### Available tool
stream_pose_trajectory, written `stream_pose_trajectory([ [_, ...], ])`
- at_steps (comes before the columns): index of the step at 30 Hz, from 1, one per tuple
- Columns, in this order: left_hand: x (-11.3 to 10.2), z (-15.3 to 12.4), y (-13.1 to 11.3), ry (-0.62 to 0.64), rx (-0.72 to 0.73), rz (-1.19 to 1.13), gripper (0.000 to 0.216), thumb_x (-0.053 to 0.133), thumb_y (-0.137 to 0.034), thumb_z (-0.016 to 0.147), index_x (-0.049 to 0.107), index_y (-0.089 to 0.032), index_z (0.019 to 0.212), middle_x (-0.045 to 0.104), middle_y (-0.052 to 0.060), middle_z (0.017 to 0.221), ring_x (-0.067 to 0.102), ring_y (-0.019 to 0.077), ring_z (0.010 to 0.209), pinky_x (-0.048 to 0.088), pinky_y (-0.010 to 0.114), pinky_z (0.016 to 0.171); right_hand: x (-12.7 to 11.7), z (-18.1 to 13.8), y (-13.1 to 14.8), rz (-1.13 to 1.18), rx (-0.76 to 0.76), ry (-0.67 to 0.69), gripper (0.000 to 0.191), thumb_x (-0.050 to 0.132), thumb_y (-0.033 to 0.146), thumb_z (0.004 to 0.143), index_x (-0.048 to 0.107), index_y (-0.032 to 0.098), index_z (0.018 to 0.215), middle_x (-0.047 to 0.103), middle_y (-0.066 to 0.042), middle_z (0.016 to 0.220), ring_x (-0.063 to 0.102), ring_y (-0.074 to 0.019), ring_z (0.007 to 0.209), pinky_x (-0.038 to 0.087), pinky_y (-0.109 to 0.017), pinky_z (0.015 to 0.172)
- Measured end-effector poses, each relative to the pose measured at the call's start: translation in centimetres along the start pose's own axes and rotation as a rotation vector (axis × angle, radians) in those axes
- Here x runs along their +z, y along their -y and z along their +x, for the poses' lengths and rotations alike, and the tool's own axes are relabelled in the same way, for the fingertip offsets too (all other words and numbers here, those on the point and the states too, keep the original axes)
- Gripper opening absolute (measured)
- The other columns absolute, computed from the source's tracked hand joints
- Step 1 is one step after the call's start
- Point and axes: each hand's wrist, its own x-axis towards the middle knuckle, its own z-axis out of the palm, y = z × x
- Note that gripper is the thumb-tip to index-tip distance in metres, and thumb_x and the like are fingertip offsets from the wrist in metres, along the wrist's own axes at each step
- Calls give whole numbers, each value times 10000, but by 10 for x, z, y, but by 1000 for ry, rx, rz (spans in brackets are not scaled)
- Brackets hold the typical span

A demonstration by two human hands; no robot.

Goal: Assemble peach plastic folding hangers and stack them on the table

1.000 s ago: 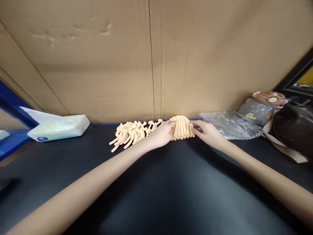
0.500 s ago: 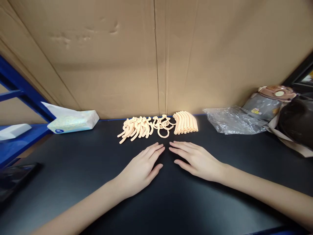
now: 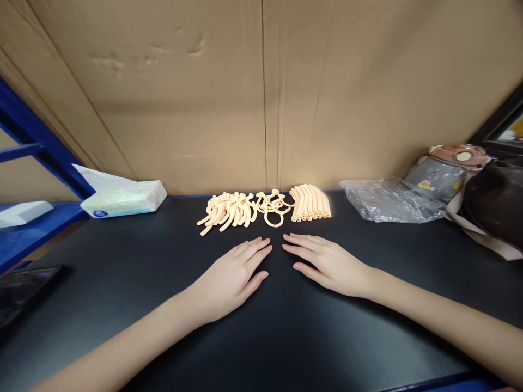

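Observation:
My left hand (image 3: 235, 277) lies flat on the black tabletop (image 3: 261, 348), fingers stretched out and holding nothing. Opposite it, my right hand (image 3: 327, 264) rests palm down the same way, its fingertips a small gap from the left ones. Just beyond my hands, three groups of cream-coloured parts line the back of the table. Loose curved pieces (image 3: 229, 209) are heaped on the left. In the middle sit several ring-shaped pieces (image 3: 273, 218), partly overlapping. Curved hollow tubes (image 3: 310, 202) lie stacked side by side on the right. Neither hand touches any of them.
A tissue pack (image 3: 125, 200) stands at the back left, near a blue frame (image 3: 44, 141). A dark flat device (image 3: 28, 291) lies at the left edge. At the right are a clear plastic bag (image 3: 392, 201), a bottle (image 3: 443, 174) and a dark bag (image 3: 496, 207). Cardboard (image 3: 183, 109) walls the back.
My left hand has shifted slightly left, widening the gap between the hands a little. The view has moved slightly. The cream parts lie as before.

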Motion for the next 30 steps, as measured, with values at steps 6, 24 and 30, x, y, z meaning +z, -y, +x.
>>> stream_pose_trajectory([
  [6,-5,-3,2,21,4,-21,458,415,-305,964,418,-198,1410,430,92,1466,405,265,1348,393,431,1092,6,2,1,-1,37,-51,385,449,289,949,550,220,1314,534,-76,1380,519,-233,1252,477,-427,1018],
  [24,-4,-1,7,70,-11,38,481,378,-324,976,373,-195,1440,381,68,1495,396,265,1354,388,456,1094,8,6,-1,-57,19,-44,385,421,251,944,586,135,1272,553,-106,1355,530,-253,1239,495,-433,1000],
  [30,-2,-2,7,57,-1,34,478,388,-322,978,363,-211,1442,389,60,1493,397,264,1353,400,463,1086,7,6,-2,-52,18,-25,385,418,249,949,575,140,1284,542,-106,1367,513,-243,1256,488,-431,1008],
])
